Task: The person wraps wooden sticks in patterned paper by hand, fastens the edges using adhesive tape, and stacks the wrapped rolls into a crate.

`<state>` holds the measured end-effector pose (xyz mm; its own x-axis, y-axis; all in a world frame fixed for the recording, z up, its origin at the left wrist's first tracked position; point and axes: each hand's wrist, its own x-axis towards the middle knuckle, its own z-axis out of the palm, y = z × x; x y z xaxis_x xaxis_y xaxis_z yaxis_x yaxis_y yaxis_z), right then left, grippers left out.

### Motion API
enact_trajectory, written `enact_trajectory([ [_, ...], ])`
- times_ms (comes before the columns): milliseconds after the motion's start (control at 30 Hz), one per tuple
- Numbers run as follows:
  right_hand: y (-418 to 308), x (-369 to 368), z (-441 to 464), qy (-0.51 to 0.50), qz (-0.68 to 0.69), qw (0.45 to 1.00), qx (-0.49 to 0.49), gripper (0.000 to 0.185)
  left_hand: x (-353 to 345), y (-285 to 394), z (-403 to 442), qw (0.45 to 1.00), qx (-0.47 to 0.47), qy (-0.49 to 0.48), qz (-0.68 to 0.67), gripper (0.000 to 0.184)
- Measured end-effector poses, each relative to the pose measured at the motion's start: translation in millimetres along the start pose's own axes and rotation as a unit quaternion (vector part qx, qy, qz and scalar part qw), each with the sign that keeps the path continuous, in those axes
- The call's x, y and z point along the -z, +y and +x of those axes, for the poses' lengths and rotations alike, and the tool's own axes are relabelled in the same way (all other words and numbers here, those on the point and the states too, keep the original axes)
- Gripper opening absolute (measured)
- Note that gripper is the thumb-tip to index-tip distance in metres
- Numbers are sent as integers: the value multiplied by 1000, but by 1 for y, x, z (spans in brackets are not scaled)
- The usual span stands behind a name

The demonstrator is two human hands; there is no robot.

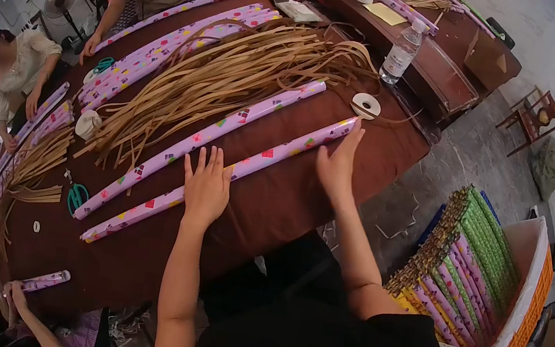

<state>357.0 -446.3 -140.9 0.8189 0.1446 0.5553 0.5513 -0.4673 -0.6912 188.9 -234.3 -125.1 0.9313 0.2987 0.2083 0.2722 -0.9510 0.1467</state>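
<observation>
A long, thin roll in pink patterned wrapping [273,152] lies slantwise on the brown-covered table in front of me. My left hand [207,188] rests flat across its middle, fingers spread. At its far right end, my right hand [339,160] touches the roll with straight fingers and the thumb held apart. A second pink patterned roll [203,140] lies just beyond, nearly parallel. Behind that spreads a big heap of flat tan strips [236,69]. A white tape roll [366,105] sits by the right end, with a strip end over it.
Green-handled scissors [78,197] lie at the left, and a water bottle [402,54] stands at the table's far edge. More pink rolls [167,47] lie beyond the strips. Co-workers sit along the far and left sides. An orange basket [522,314] full of patterned rolls stands right.
</observation>
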Motion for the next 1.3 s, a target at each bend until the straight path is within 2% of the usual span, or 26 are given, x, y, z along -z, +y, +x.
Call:
enact_trajectory([
  [67, -44, -8, -26, -69, 38, 992, 101, 85, 0, 0, 0, 1000, 1, 1, 1, 52],
  [133, -75, -17, -37, -170, -19, 980, 101, 86, -1, -1, 0, 1000, -2, 6, 2, 52],
  [300, -67, -52, -44, -166, -59, 981, 80, 83, -5, -2, -2, 1000, -5, 18, 4, 51],
  [400, -61, -52, -44, -198, -64, 976, 71, 78, -7, -3, -2, 1000, -7, 22, -3, 51],
  [467, -59, -51, -41, -213, 3, 976, 43, 79, -7, -3, -2, 1000, -7, 25, -1, 51],
  [567, -86, -51, -44, -189, 1, 982, 29, 81, -8, -3, -2, 999, -7, 40, 0, 51],
  [700, -83, -68, -54, -175, -47, 983, 37, 85, -7, -3, -1, 999, -2, 35, -21, 50],
  [767, -83, -60, -51, -218, -47, 974, 36, 86, -10, -4, -2, 999, 5, 35, -37, 50],
  [900, -84, -42, -50, -241, -52, 967, 60, 86, -7, -3, -1, 999, 5, 40, -8, 50],
  [967, -90, -36, -50, -205, -46, 971, 111, 83, -10, -3, 0, 999, 5, 47, -12, 49],
  [1000, -91, -36, -48, -211, 14, 967, 143, 75, -11, -3, 0, 998, 3, 57, -13, 49],
  [1100, -89, -49, -43, -244, -80, 941, 222, 55, -13, -2, 0, 997, 9, 69, -20, 50],
  [1167, -79, -58, -48, -235, -148, 924, 264, 49, -17, -2, -3, 997, 12, 79, 8, 53],
  [1300, -84, -57, -49, -223, -163, 920, 277, 41, -15, 9, -8, 990, 84, 82, 84, 58],
])
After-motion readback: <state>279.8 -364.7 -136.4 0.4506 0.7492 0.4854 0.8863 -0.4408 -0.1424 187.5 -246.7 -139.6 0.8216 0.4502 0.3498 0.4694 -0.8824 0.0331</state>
